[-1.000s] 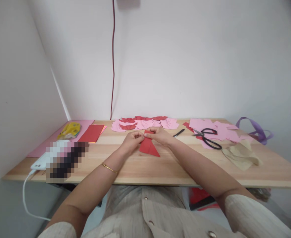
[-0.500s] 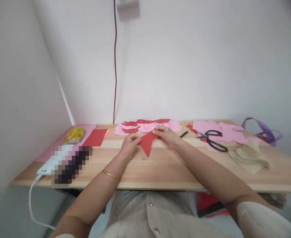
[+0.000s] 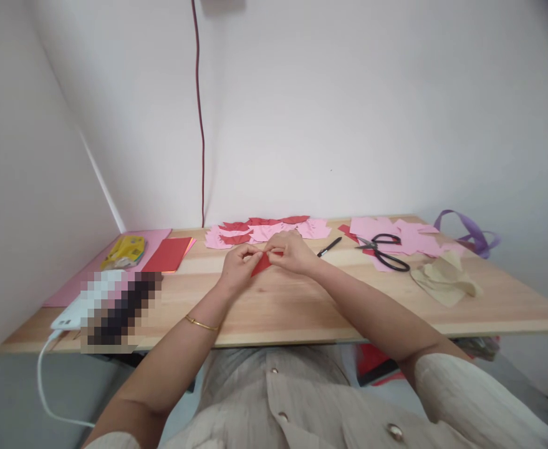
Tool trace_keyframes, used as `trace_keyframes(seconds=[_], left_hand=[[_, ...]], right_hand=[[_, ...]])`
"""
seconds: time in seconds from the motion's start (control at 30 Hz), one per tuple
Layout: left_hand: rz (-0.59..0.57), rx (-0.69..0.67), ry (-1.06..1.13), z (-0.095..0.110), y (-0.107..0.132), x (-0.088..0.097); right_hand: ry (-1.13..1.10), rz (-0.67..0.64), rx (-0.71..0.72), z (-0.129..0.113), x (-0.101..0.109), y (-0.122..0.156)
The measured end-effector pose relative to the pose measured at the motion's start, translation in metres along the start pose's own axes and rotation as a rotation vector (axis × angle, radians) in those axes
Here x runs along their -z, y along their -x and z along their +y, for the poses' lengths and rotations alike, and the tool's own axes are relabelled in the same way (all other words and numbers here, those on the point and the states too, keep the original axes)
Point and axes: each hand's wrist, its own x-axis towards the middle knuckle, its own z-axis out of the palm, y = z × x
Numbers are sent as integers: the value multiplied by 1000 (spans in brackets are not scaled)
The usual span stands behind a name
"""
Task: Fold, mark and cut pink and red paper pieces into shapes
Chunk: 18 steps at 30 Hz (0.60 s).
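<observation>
Between my two hands is a piece of red paper (image 3: 260,265), mostly covered by my fingers. My left hand (image 3: 240,265) pinches its left side between thumb and fingers. On the other side my right hand (image 3: 290,251) is closed on the same paper, close to my left fingertips. Behind the hands lie pink and red paper cutouts (image 3: 236,239) with jagged edges. To the right of my right hand rests a black pen (image 3: 330,247).
Black-handled scissors (image 3: 386,252) lie right, beside pink paper scraps (image 3: 411,239), a purple ribbon (image 3: 472,234) and crumpled beige material (image 3: 446,280). At left are red paper sheets (image 3: 168,254), a yellow packet (image 3: 124,251) and a white device (image 3: 75,312) with a cable.
My hands have come closer together, and the red paper that hung as a pointed shape now shows less between them. The whole view has shifted slightly.
</observation>
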Motion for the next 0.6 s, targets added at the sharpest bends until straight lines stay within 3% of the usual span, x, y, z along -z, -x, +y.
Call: trace_keyframes(seconds=[0.13, 0.3, 0.47, 0.6], left_hand=[[-23, 33, 15, 1, -1, 1], [66, 127, 158, 2, -5, 10], [190, 167, 192, -2, -10, 24], [207, 109, 134, -2, -9, 25]], right_hand=[[-28, -28, -51, 2, 4, -1], [-114, -57, -180, 31, 19, 1], [-62, 76, -287, 61, 31, 4], [-233, 83, -282, 53, 24, 4]])
